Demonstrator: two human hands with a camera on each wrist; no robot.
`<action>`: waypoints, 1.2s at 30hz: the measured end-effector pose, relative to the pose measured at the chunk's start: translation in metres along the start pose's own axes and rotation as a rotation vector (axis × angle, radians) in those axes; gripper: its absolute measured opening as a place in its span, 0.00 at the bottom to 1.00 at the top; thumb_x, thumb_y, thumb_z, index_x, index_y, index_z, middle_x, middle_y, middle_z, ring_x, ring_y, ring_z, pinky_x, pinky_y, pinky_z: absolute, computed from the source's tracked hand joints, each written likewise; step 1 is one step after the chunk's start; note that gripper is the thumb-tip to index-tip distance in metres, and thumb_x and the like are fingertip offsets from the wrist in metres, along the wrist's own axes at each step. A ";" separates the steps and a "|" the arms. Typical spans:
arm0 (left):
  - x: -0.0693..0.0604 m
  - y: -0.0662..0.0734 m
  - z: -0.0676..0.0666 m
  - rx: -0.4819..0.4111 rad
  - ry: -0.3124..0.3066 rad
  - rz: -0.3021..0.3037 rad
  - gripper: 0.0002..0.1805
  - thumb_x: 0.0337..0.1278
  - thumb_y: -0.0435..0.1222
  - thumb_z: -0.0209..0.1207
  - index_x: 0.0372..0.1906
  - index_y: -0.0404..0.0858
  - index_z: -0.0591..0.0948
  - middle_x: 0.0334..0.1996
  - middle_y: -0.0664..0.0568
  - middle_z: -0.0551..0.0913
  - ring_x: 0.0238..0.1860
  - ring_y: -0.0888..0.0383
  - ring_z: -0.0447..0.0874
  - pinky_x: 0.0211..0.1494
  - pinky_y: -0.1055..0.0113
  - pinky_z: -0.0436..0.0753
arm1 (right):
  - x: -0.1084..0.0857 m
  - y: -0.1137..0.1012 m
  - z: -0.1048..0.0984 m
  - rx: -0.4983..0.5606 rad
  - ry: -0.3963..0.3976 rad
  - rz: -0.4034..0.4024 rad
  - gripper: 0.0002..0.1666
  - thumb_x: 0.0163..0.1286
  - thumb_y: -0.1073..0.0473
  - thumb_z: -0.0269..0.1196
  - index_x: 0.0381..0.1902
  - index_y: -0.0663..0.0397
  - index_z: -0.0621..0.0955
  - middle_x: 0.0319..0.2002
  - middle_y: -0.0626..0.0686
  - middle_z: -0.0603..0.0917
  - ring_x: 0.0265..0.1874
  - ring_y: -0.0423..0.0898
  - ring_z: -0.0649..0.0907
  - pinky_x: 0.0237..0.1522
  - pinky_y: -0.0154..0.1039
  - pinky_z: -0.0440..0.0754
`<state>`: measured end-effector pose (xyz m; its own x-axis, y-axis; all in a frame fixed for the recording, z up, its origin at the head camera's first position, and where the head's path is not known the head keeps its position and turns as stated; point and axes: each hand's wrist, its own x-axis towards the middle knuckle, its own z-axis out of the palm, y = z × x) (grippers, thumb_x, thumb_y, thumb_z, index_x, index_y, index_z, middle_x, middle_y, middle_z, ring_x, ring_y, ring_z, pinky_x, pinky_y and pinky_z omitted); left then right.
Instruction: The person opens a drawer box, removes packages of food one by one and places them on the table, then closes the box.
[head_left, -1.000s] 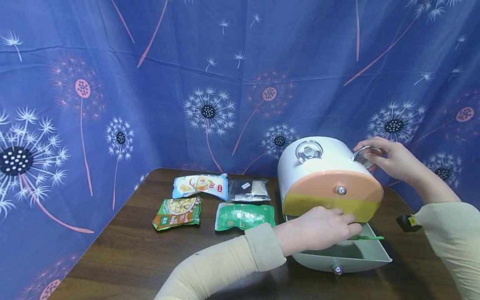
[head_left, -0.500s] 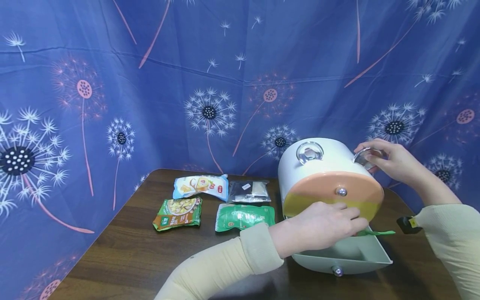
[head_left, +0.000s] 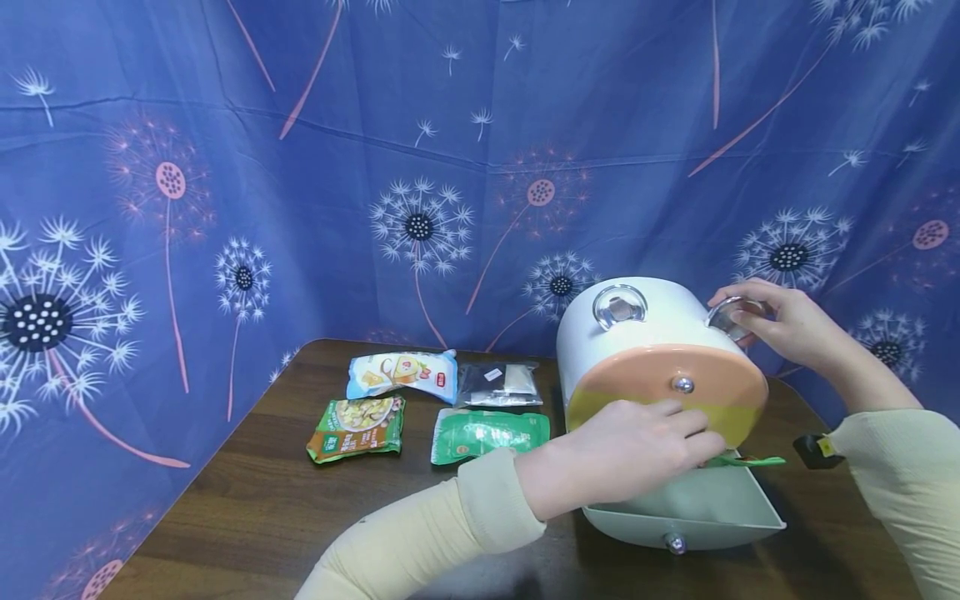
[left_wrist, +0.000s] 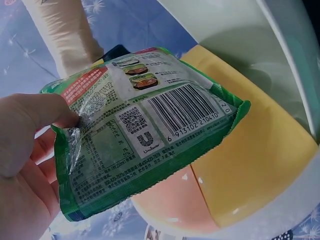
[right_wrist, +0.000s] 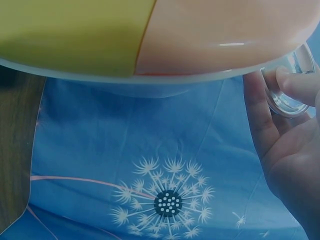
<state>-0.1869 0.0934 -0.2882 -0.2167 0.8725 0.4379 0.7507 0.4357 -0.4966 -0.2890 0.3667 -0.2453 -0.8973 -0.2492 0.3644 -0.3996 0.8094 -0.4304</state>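
My left hand (head_left: 622, 454) pinches a green food packet (left_wrist: 145, 135) between thumb and fingers. Its printed back, with a barcode, shows in the left wrist view. From the head, only the packet's green edge shows past my fingers, above the pulled-out pale green drawer (head_left: 637, 527). That drawer is the lower part of a rounded white box (head_left: 592, 358) with an orange and yellow front panel (head_left: 637, 375). On the box's right side, my right hand (head_left: 795, 325) grips a round chrome ear-like handle (right_wrist: 290, 105), thumb against it.
Left of the box lie a green pouch (head_left: 487, 433), a dark clear-wrapped packet (head_left: 480, 387), a white and blue packet (head_left: 397, 373) and a green-orange packet (head_left: 360, 425). Everything rests on a dark wooden table (head_left: 247, 500). A blue dandelion-print cloth (head_left: 337, 208) hangs behind.
The packet's visible edge has risen and shifted right above the drawer, then drawn back slightly left with my left hand. The right hand stays on the chrome handle.
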 end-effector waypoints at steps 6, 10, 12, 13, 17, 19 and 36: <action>-0.011 -0.009 -0.004 -0.033 0.076 -0.020 0.10 0.70 0.44 0.46 0.46 0.55 0.78 0.39 0.68 0.76 0.43 0.69 0.74 0.27 0.77 0.72 | 0.000 0.000 0.000 0.005 0.007 -0.012 0.15 0.73 0.60 0.51 0.55 0.54 0.76 0.53 0.48 0.68 0.27 0.36 0.82 0.27 0.34 0.81; -0.017 -0.014 -0.007 -0.019 0.080 -0.029 0.10 0.70 0.43 0.47 0.47 0.55 0.78 0.40 0.67 0.76 0.41 0.68 0.74 0.31 0.78 0.72 | 0.000 0.000 0.000 0.005 0.010 -0.017 0.15 0.73 0.60 0.51 0.54 0.54 0.76 0.52 0.47 0.68 0.27 0.36 0.82 0.27 0.34 0.81; -0.021 -0.016 -0.009 -0.027 0.083 -0.035 0.10 0.69 0.43 0.47 0.47 0.54 0.77 0.41 0.66 0.77 0.40 0.68 0.75 0.34 0.79 0.73 | 0.000 0.000 0.000 0.003 0.006 -0.012 0.15 0.73 0.59 0.51 0.55 0.54 0.76 0.53 0.48 0.68 0.27 0.36 0.82 0.27 0.34 0.81; -0.023 -0.017 -0.011 -0.036 0.083 -0.040 0.10 0.69 0.43 0.48 0.48 0.54 0.77 0.41 0.66 0.77 0.41 0.68 0.75 0.36 0.79 0.74 | 0.000 0.000 0.000 0.003 0.003 -0.009 0.16 0.73 0.59 0.51 0.55 0.54 0.76 0.53 0.49 0.68 0.27 0.36 0.82 0.28 0.34 0.81; -0.031 -0.021 -0.014 -0.060 0.098 -0.065 0.10 0.68 0.39 0.49 0.48 0.53 0.78 0.40 0.66 0.77 0.40 0.68 0.74 0.38 0.78 0.75 | 0.001 0.000 0.000 0.007 -0.010 0.003 0.16 0.73 0.58 0.51 0.56 0.54 0.75 0.55 0.51 0.67 0.28 0.36 0.82 0.28 0.33 0.81; -0.034 -0.022 -0.013 -0.074 0.127 -0.076 0.11 0.67 0.37 0.49 0.47 0.52 0.78 0.38 0.65 0.77 0.40 0.67 0.74 0.35 0.77 0.75 | 0.001 0.000 0.000 0.007 -0.012 0.007 0.17 0.73 0.57 0.51 0.56 0.53 0.75 0.55 0.52 0.67 0.27 0.36 0.82 0.28 0.33 0.81; -0.080 -0.038 0.002 -0.096 0.294 -0.133 0.10 0.58 0.34 0.58 0.44 0.47 0.81 0.38 0.62 0.79 0.36 0.66 0.76 0.31 0.76 0.78 | 0.001 0.000 0.000 0.002 -0.020 0.012 0.17 0.73 0.58 0.51 0.56 0.53 0.75 0.56 0.54 0.68 0.29 0.33 0.81 0.28 0.32 0.81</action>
<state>-0.1997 0.0079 -0.3056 -0.1381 0.7023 0.6983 0.7862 0.5065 -0.3540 -0.2893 0.3663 -0.2448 -0.9056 -0.2496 0.3429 -0.3890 0.8111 -0.4368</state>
